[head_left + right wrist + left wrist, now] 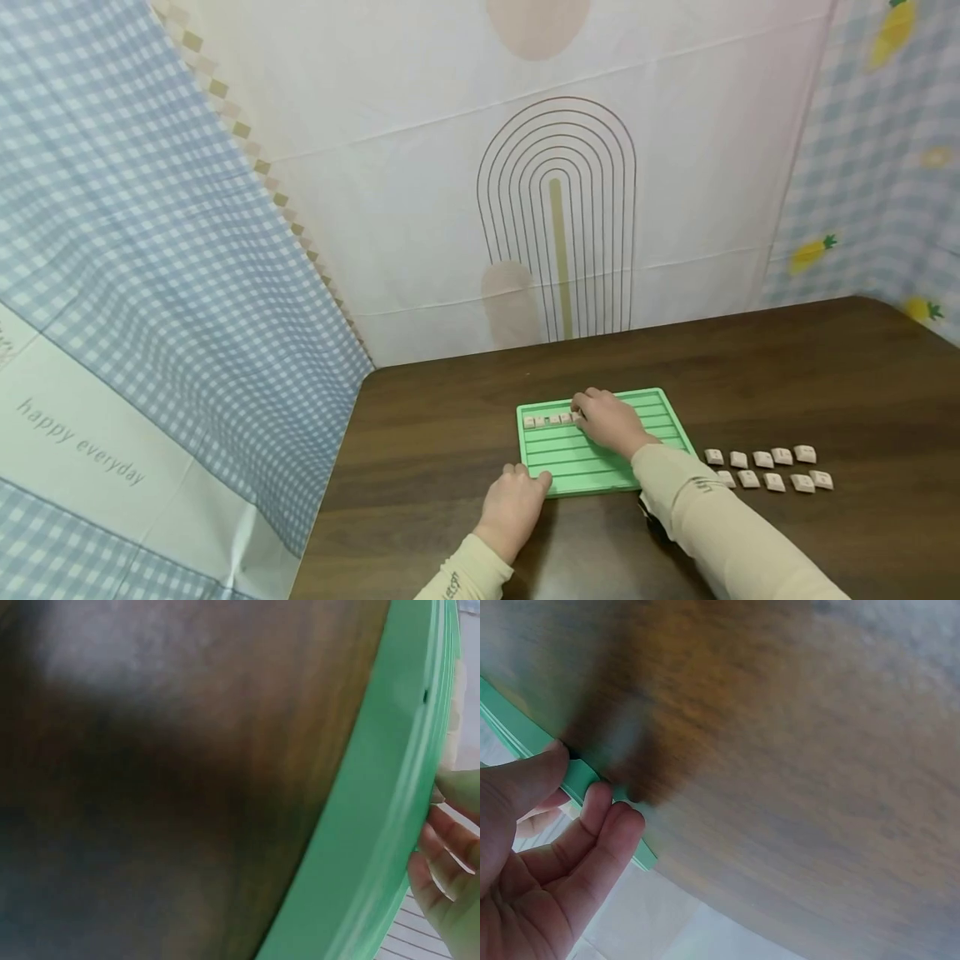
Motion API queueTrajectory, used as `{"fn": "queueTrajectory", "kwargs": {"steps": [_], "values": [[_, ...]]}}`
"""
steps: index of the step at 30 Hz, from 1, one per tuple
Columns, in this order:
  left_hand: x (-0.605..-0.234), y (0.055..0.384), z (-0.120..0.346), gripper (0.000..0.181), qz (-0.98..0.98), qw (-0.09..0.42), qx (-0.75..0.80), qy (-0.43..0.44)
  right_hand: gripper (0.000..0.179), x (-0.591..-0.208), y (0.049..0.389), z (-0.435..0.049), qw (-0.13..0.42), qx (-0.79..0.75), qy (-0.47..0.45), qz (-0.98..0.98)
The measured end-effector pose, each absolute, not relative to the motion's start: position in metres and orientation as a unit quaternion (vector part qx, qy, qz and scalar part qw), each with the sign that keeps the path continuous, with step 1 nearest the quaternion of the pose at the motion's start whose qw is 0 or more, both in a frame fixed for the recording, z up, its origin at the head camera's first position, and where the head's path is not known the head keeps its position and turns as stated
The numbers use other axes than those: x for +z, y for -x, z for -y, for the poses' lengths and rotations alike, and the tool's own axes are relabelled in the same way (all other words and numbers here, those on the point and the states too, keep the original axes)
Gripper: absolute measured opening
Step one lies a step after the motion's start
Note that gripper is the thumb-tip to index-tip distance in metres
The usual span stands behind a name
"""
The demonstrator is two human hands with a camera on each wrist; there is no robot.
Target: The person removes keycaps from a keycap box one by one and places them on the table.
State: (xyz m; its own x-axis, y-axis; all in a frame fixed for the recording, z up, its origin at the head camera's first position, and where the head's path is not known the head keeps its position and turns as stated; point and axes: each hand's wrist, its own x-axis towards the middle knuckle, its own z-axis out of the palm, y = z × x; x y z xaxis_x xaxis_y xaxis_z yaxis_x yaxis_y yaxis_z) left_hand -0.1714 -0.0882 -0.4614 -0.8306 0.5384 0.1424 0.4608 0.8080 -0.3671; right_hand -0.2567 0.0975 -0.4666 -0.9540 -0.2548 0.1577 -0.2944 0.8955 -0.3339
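Note:
A light green ridged tray [585,467] lies on the table. My left hand [514,506] holds its near left corner; the left wrist view shows the thumb and fingers [619,832] pinching the tray's rim [525,727]. Over the tray's upper part, my right hand [609,422] pinches a small pale keycap [577,417] at the right end of a short row of keycaps [553,419]. That row sits in a top slot, starting at the left. In the right wrist view the fingers [450,855] partly hide the pinched keycap [437,796].
Right of the tray, several loose cream keycaps [774,482] lie in two rough rows, partly beside my right sleeve [705,508]. The dark wooden table [420,433] meets a printed cloth backdrop [420,208] behind, with a blue checked cloth [187,250] on the left.

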Motion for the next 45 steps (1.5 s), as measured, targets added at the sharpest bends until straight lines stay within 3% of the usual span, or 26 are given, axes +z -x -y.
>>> {"fn": "queueTrajectory", "kwargs": {"steps": [17, 24, 31, 38, 45], "values": [[-0.463, 0.17, 0.088, 0.01, 0.943, 0.119, 0.163, 0.264, 0.007, -0.453, 0.25, -0.124, 0.1, 0.185, -0.151, 0.966], [-0.462, 0.172, 0.091, 0.009, 0.943, 0.132, 0.152, 0.264, 0.014, -0.422, 0.238, -0.181, 0.063, 0.18, -0.124, 0.974], [-0.463, 0.171, 0.09, 0.011, 0.945, 0.121, 0.142, 0.267, 0.011, -0.431, 0.215, -0.233, 0.037, 0.166, -0.105, 0.98], [-0.46, 0.171, 0.091, 0.012, 0.948, 0.118, 0.134, 0.266, 0.01, -0.451, 0.204, -0.249, -0.017, 0.18, -0.093, 0.979], [-0.46, 0.17, 0.09, 0.013, 0.948, 0.111, 0.139, 0.265, 0.009, -0.458, 0.202, -0.253, -0.028, 0.174, -0.095, 0.98]]}}
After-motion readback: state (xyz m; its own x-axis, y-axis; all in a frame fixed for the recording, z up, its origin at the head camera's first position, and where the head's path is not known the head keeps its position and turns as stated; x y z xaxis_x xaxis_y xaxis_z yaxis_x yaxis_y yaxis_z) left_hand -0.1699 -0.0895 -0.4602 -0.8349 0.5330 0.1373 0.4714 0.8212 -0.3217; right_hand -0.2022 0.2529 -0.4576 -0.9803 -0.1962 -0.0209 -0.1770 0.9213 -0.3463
